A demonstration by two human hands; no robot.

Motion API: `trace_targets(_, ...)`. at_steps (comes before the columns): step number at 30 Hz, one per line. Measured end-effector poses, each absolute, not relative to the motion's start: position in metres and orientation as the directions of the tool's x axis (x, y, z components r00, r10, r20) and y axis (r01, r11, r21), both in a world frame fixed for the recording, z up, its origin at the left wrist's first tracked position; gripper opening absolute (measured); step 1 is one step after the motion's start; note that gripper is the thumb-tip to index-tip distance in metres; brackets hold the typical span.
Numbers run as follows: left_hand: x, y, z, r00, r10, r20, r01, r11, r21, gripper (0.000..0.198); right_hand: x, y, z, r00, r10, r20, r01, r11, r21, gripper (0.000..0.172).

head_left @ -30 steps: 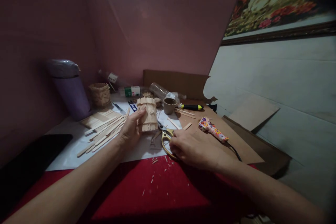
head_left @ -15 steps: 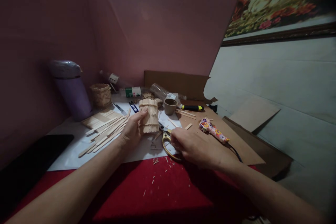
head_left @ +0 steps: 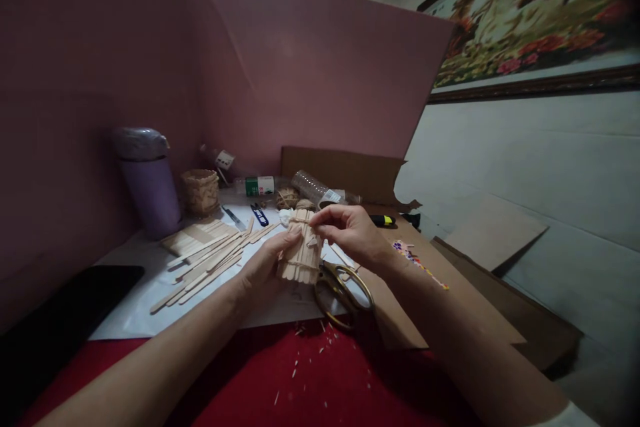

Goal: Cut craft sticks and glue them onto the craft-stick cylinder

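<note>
My left hand (head_left: 273, 255) is wrapped round a small cylinder of craft sticks (head_left: 301, 260), bound with twine near both ends and tilted over the table. The thumb presses on its side. My right hand (head_left: 345, 230) is at the cylinder's upper right, thumb and forefinger pinched against it by the upper twine band. Whatever is between those fingertips is too small to make out. A small pale chip (head_left: 313, 241) shows on the stick surface below them. Just under the cylinder, scissors with gold handles (head_left: 345, 293) lie with nobody holding them.
Loose craft sticks (head_left: 207, 267) fan out at the left. Behind stand a purple tumbler (head_left: 153, 197) and a woven-looking pot (head_left: 201, 192). Plastic bottles (head_left: 313, 185), a twine ball (head_left: 287, 198), snips (head_left: 259, 215) and a patterned glue gun (head_left: 417, 260) lie around. Wood scraps dot the red cloth (head_left: 240, 380).
My right hand has let go of the scissors and moved up to the cylinder. My left hand has tilted the cylinder. The view has shifted slightly.
</note>
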State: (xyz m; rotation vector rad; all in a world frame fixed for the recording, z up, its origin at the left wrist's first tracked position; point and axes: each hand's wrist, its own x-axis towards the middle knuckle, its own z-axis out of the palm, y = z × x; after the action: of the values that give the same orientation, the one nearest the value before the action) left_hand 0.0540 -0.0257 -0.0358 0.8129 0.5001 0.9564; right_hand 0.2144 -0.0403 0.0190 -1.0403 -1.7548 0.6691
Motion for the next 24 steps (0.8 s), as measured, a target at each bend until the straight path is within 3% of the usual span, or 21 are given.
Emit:
trace_targets(6,0.0573,-0.0294,-0.0331,0.497,0.867,-0.045,-0.490,0.323,0.810,0.022,0.2149,-0.0457,0.0187,-0.334,0.773,0.539,0.573,0.620,-0.535,0.022)
trace_targets(10,0.0585,-0.0299,-0.0325,0.503,0.863,-0.035,-0.478,0.312,0.821,0.020,0.2154,-0.0466,0.0220,-0.439,0.717,0.541,0.620,0.678,-0.395,0.025)
trace_targets(16,0.0542,-0.0288,-0.0342,0.569,0.817,-0.091,-0.406,0.376,0.833,0.024,0.2147,-0.0459,0.0240,-0.446,0.730,0.518,0.655,0.661,-0.366,0.022)
trace_targets(24,0.0579,-0.0326,-0.0298,0.522,0.853,0.026,-0.418,0.229,0.879,0.035,0.2156,-0.0427,0.0248,-0.452,0.724,0.521,0.668,0.662,-0.340,0.022)
